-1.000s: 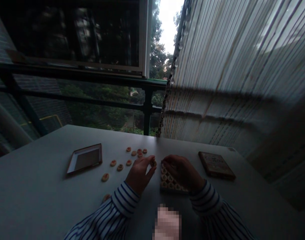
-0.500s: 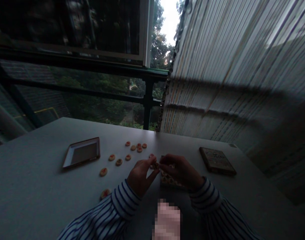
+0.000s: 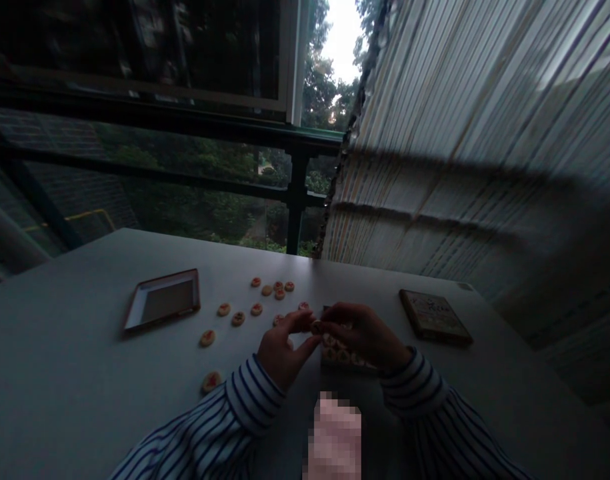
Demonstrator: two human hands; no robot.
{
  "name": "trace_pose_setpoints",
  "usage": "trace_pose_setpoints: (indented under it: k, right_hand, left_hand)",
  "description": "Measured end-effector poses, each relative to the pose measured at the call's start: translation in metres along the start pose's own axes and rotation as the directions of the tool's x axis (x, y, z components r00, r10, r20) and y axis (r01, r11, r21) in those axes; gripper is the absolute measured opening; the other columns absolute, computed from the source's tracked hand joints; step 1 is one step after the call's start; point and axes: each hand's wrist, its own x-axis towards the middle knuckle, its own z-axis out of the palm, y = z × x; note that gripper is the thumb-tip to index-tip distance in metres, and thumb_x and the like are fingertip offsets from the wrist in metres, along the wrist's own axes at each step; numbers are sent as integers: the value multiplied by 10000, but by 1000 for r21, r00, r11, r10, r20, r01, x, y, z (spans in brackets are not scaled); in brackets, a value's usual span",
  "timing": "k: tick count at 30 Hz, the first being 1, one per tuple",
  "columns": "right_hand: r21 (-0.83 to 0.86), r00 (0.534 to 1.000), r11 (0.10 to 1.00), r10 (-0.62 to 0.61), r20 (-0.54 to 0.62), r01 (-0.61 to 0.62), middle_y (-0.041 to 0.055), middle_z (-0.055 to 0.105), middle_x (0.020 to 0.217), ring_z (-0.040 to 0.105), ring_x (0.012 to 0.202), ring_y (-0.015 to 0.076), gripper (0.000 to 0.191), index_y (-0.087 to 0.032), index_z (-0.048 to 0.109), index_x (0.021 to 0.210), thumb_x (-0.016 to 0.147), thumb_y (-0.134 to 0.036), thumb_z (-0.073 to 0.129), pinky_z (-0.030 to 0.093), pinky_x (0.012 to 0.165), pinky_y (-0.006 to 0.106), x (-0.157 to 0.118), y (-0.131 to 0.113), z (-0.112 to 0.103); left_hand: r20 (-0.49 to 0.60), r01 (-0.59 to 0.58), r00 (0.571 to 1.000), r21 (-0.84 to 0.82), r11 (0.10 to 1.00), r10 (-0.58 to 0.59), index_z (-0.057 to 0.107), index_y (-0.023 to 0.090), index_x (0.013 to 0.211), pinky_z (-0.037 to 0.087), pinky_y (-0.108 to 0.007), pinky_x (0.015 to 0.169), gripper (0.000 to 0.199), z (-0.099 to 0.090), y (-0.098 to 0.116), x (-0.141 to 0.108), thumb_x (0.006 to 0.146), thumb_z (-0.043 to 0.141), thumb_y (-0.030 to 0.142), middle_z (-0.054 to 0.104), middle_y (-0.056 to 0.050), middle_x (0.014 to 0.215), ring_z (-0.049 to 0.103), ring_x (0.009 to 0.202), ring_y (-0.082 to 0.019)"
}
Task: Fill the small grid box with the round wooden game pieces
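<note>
My right hand (image 3: 367, 337) pinches a small round Chinese chess piece (image 3: 317, 327) between thumb and fingertips. Around the left side of that piece, my left hand (image 3: 285, 350) has its thumb and forefinger parted; whether a fingertip still touches it is hard to see. Beneath my right hand is a box (image 3: 349, 367) with rows of round pieces in it, partly covered by the hand. Scattered on the table to the left lie several more pieces, such as one with a red mark (image 3: 207, 338) and one with a dark mark (image 3: 238, 319).
A shallow open lid or tray (image 3: 127, 325) lies on the left of the white table (image 3: 75, 347). At the right is a flat patterned box (image 3: 437, 317). Behind the far edge stand a dark railing (image 3: 297, 200) and a striped curtain (image 3: 409, 133).
The left thumb and forefinger have spread apart, and the piece now sits at the right fingertips. Loose pieces near the left hand show more. The view has shifted slightly.
</note>
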Motion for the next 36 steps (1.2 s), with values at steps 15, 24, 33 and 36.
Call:
trace_pose_setpoints:
  k: [15, 24, 33, 36]
  right_hand:
    - [-47, 997, 998, -45, 63, 48, 32, 658, 749, 579, 689, 120, 191, -156, 646, 816, 789, -289, 512, 427, 632, 228, 0, -6, -3]
    - [-51, 997, 998, -45, 60, 48, 27, 654, 744, 570, 681, 117, 177, -150, 638, 823, 781, -276, 521, 417, 615, 221, -1, -3, -4]
    - [-40, 998, 999, -30, 50, 32, 26, 646, 750, 562, 682, 114, 194, -155, 623, 838, 777, -312, 526, 420, 616, 228, -1, -1, -1]
    - [-40, 999, 999, -29, 41, 30, 30, 650, 751, 564, 680, 115, 220, -155, 627, 832, 775, -342, 526, 421, 619, 232, -1, -2, -1]
  left_hand:
    - [56, 383, 916, -411, 827, -397, 584, 117, 845, 499, -308, 753, 286, 6, 6, 3, 608, 681, 243, 668, -75, 799, 632, 769, -182]
    - [26, 419, 885, -478, 772, -465, 658, 134, 813, 490, -272, 765, 250, 4, 6, 3, 589, 698, 238, 686, -56, 788, 631, 778, -170]
    - [-28, 455, 850, -462, 761, -525, 664, 144, 741, 491, -220, 531, 227, 2, 11, 5, 560, 712, 272, 674, -49, 682, 631, 702, -177]
    - [-28, 460, 847, -464, 757, -531, 666, 141, 733, 468, -208, 485, 234, 3, 11, 5, 556, 714, 286, 669, -50, 660, 626, 661, -169]
